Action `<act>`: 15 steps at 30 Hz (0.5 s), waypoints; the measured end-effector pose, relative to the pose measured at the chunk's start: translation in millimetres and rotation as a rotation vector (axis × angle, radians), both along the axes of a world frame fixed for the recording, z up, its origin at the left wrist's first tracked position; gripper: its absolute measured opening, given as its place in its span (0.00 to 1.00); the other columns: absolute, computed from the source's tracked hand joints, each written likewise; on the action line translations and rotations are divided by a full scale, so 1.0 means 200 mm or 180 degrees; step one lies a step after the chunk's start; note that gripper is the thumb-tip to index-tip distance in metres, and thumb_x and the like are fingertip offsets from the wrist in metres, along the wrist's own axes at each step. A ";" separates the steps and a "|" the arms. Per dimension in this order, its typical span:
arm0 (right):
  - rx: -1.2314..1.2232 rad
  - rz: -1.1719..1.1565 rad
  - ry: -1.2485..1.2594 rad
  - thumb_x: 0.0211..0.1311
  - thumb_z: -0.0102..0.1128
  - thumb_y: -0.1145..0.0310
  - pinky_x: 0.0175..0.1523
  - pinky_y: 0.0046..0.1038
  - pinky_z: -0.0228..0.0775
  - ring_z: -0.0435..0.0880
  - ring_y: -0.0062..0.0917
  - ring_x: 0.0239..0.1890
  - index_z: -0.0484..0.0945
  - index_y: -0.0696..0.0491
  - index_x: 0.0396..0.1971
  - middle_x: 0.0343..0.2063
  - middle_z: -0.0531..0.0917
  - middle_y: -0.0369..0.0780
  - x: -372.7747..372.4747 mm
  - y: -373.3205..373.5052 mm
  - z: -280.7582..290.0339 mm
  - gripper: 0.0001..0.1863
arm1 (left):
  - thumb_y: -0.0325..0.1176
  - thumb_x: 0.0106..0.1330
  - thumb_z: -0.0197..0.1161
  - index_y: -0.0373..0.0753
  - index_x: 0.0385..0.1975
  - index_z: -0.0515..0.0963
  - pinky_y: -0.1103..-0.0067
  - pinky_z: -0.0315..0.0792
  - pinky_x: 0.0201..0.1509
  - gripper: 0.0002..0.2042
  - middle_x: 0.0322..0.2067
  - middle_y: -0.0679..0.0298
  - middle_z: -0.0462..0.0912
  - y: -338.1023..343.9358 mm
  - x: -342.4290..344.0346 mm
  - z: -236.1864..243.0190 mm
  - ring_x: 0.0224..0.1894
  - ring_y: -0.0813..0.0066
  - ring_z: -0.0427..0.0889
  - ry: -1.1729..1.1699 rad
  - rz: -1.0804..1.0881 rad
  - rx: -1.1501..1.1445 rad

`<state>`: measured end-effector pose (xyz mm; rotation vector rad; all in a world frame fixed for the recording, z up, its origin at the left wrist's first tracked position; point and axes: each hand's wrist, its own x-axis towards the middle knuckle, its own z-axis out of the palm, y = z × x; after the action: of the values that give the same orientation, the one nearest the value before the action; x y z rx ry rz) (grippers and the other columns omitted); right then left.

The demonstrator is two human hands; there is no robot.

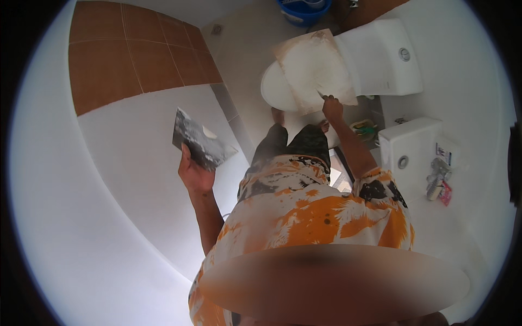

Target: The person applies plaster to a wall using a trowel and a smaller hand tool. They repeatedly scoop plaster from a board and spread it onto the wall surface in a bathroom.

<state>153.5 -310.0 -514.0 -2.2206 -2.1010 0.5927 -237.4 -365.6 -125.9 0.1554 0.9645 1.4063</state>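
Observation:
My left hand (194, 173) is closed on the lower edge of a dark, flat rectangular board (202, 140), held up in front of the white wall. White paste is smeared over the board, with a thicker lump near its upper edge. My right hand (332, 107) is closed around a small tool with a short, pale blade (321, 94); its handle is hidden in my fist. The blade's tip points at a larger square board (350, 93) laid across the toilet lid. A wide patch of white powder or paste (312, 62) covers most of that board.
A white toilet (380, 57) stands ahead to the right. Beyond it is a blue basin (304, 12). At the right, a white sink or cistern top (410, 130) has small packets (439, 182) nearby. Brown tiles (103, 65) cover the upper left wall, close to my left arm.

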 end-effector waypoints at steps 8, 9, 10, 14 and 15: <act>-0.0244 -0.0426 -0.0014 0.66 0.54 0.68 0.40 0.38 0.81 0.85 0.36 0.36 0.80 0.44 0.46 0.36 0.81 0.39 -0.32 0.01 -0.47 0.11 | 0.41 0.78 0.53 0.38 0.66 0.68 0.61 0.67 0.68 0.22 0.61 0.60 0.75 -0.13 0.04 0.10 0.62 0.61 0.74 0.0794 0.0002 -0.0705; -0.0611 -0.0387 0.0048 0.66 0.53 0.67 0.41 0.38 0.81 0.85 0.37 0.36 0.81 0.43 0.46 0.36 0.81 0.39 -0.34 0.02 -0.48 0.12 | 0.42 0.77 0.53 0.38 0.66 0.68 0.61 0.67 0.68 0.22 0.61 0.60 0.75 -0.14 0.05 0.14 0.63 0.61 0.73 0.0879 -0.0009 -0.0761; -0.0392 -0.0374 -0.0026 0.67 0.52 0.67 0.42 0.39 0.80 0.85 0.37 0.37 0.80 0.43 0.47 0.38 0.82 0.39 -0.37 0.02 -0.49 0.12 | 0.42 0.77 0.54 0.38 0.66 0.68 0.61 0.67 0.68 0.22 0.61 0.60 0.75 -0.15 0.05 0.17 0.63 0.61 0.73 0.1041 0.0201 -0.0951; -0.0378 -0.0263 0.0092 0.67 0.55 0.68 0.44 0.38 0.83 0.86 0.38 0.42 0.82 0.51 0.43 0.41 0.83 0.41 -0.42 0.05 -0.50 0.10 | 0.42 0.77 0.54 0.37 0.66 0.67 0.61 0.68 0.68 0.23 0.61 0.60 0.75 -0.17 0.03 0.14 0.63 0.61 0.73 0.0893 -0.0106 -0.0826; -0.0239 -0.0324 0.0103 0.66 0.57 0.69 0.44 0.37 0.84 0.87 0.38 0.43 0.83 0.55 0.41 0.41 0.84 0.42 -0.41 0.06 -0.51 0.10 | 0.42 0.77 0.54 0.37 0.66 0.67 0.61 0.68 0.68 0.23 0.60 0.60 0.75 -0.14 0.00 0.09 0.63 0.61 0.73 0.0842 -0.0141 -0.0839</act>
<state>70.6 -297.2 -616.5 -2.3241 -1.9682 0.7067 -236.8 -394.3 -108.2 0.1671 1.3477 1.2240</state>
